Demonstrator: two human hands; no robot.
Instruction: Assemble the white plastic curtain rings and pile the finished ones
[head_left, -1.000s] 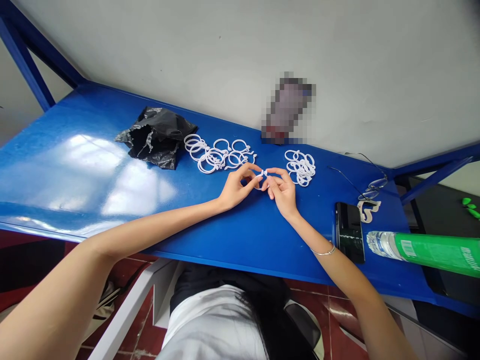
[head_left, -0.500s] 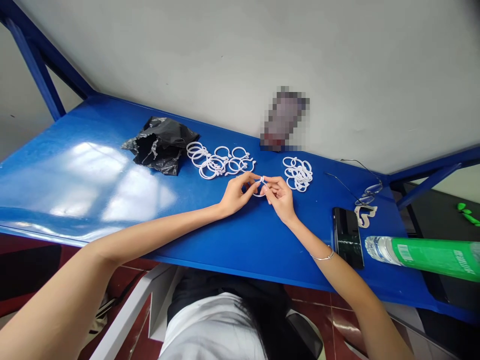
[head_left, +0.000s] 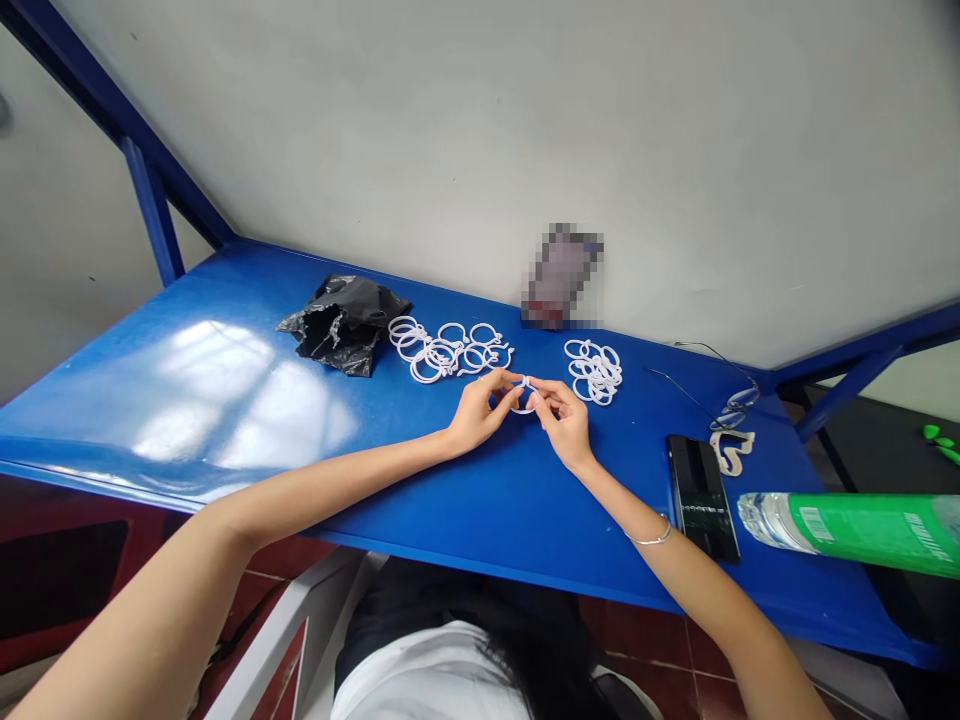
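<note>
A white plastic ring [head_left: 523,411] is pinched between my two hands above the blue table, its clasp end at the fingertips. My left hand [head_left: 480,410] grips it from the left with thumb and forefinger. From the right, my right hand [head_left: 562,418] holds the same ring, its fingers curled and partly hiding it. Just behind my left hand lies a loose pile of white rings [head_left: 437,355] with small clasp ends. A second, tighter heap of white rings [head_left: 596,375] sits beyond my right hand.
A crumpled black plastic bag [head_left: 341,325] lies left of the rings. A blurred upright object [head_left: 561,275] leans on the wall. Eyeglasses [head_left: 731,405], a cream hair clip [head_left: 731,450], a black phone [head_left: 703,497] and a green-labelled bottle [head_left: 847,530] are at the right of the blue table [head_left: 390,510].
The whole scene sits slightly lower as the head view has shifted. Both hands remain on the same ring, which shows a little more below the fingers.
</note>
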